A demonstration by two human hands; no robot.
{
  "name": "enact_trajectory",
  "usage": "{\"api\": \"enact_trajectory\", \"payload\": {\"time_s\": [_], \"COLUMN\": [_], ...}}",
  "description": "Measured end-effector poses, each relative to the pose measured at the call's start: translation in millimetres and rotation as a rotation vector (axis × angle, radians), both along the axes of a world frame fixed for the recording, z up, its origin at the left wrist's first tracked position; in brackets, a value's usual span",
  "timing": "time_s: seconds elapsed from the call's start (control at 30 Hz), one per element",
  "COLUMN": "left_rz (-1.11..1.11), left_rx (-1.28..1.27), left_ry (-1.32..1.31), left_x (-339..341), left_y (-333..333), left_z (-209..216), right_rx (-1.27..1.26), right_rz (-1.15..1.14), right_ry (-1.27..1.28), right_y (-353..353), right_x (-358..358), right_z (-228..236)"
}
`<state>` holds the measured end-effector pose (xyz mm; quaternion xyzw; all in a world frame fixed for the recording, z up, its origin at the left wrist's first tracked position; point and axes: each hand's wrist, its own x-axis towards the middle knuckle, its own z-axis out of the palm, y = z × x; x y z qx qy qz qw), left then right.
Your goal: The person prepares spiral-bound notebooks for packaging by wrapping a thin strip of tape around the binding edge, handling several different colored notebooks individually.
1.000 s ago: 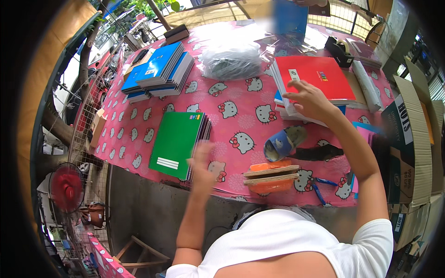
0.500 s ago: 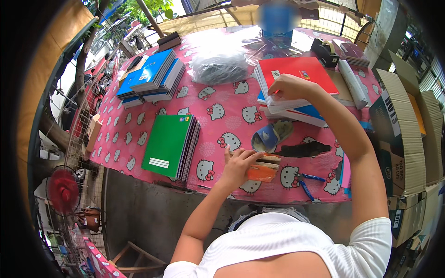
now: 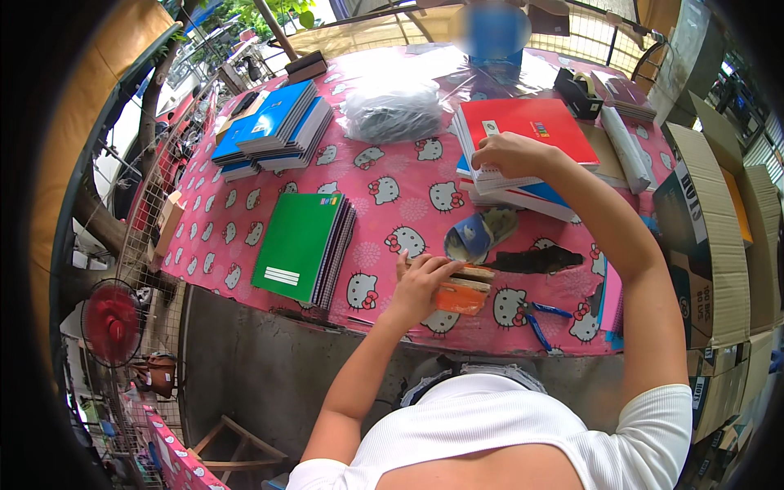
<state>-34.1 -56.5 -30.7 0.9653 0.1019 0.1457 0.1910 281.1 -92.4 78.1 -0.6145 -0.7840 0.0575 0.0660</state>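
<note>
My left hand (image 3: 418,286) rests with bent fingers over a worn orange block with wooden-looking layers (image 3: 462,296), near the table's front edge. My right hand (image 3: 508,155) is at the near left corner of a stack of red notebooks (image 3: 543,126). Its fingers are curled together against the stack's edge, and whatever is between them is hidden. More notebooks with white page edges and blue covers (image 3: 549,194) lie under the red ones. Just beyond the orange block sits a rounded blue and olive object (image 3: 476,235), its kind unclear. Blue-handled pliers (image 3: 539,325) lie to the block's right.
Green notebooks (image 3: 298,245) are stacked left of my left hand, blue ones (image 3: 273,122) farther back. A clear plastic bundle (image 3: 392,110) is at mid-table; a tape dispenser (image 3: 578,94) and white roll (image 3: 625,147) lie back right. Cardboard boxes (image 3: 719,245) line the right side.
The view has shifted slightly. My right hand's fingers have moved a little at the corner of the red stack; my left hand stays on the orange block.
</note>
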Motion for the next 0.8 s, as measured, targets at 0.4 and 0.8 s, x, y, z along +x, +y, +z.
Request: {"api": "enact_trajectory", "payload": {"time_s": [0.4, 0.8], "left_rz": [-0.004, -0.022], "left_rx": [0.002, -0.009], "left_ry": [0.004, -0.014], "left_x": [-1.4, 1.2], "left_y": [1.6, 4.1], "left_z": [-0.2, -2.9], "right_rx": [0.118, 0.077], "right_rz": [-0.096, 0.071], "right_ry": [-0.05, 0.105], "right_y": [-5.1, 4.2], "right_x": [-7.1, 15.3], "right_z": [-15.4, -14.1]}}
